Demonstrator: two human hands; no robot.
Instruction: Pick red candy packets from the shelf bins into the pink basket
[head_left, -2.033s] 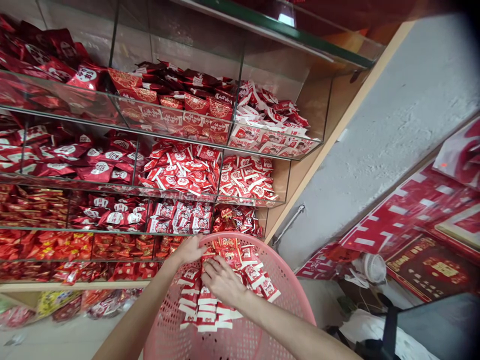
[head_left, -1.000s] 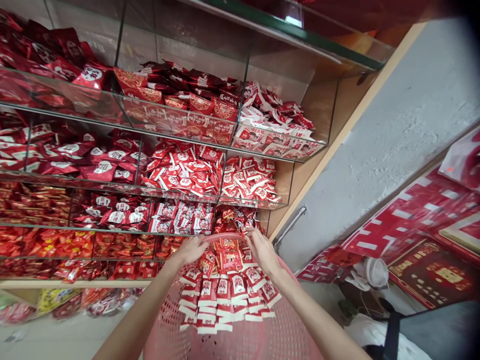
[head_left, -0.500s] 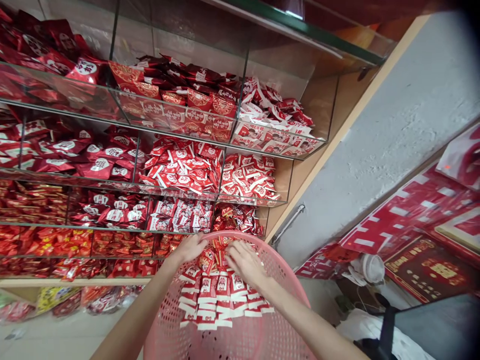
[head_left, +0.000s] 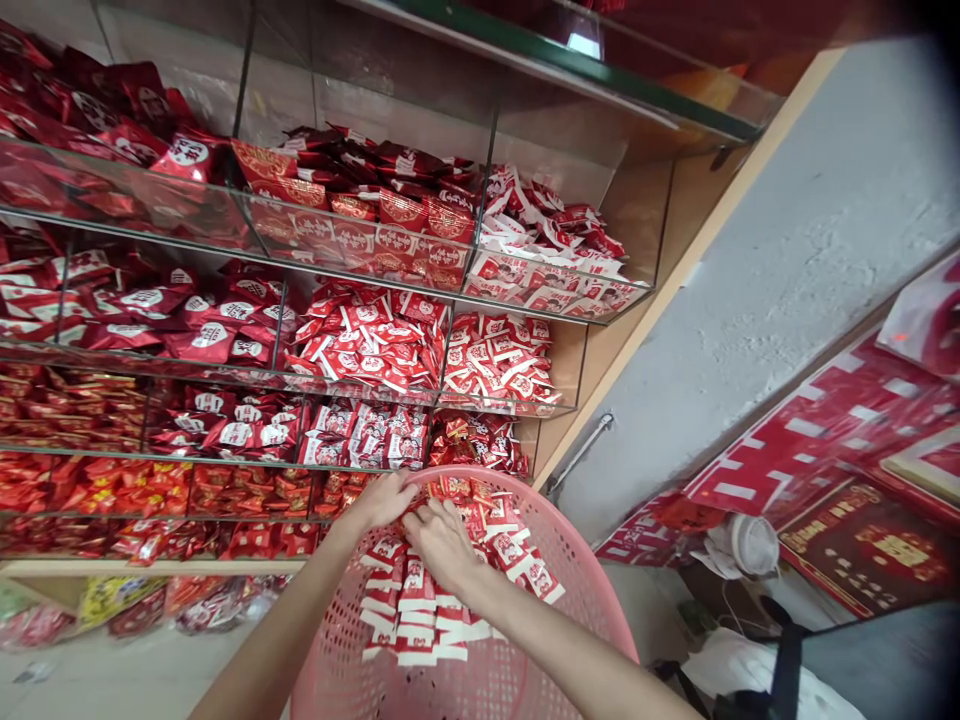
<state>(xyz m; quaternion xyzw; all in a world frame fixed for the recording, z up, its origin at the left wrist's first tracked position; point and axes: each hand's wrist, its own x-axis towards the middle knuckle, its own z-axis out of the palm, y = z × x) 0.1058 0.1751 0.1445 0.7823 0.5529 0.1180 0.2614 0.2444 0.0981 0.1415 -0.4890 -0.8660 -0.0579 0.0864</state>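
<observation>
A pink plastic basket with a perforated wall holds small red-and-white wrapped packets, laid in overlapping rows. My left hand is closed at the basket's far left rim, its fingertips reaching over the inner side. Just right of it, my right hand lies over the packets, fingers bent and pressed on red packets near the far rim. The palm side of both hands is hidden. Red-and-gold packets lie beyond my right hand, against the far wall of the basket.
Ahead stands a shelf of clear bins filled with red packets. Its wooden side panel meets a grey wall. Bagged goods lie below the shelf. At right are red packages, a white cup-like container and a dark chair-like object.
My right hand has moved left, towards my left hand, uncovering packets on the right side of the basket. My left hand stays at the rim. The view has shifted slightly.
</observation>
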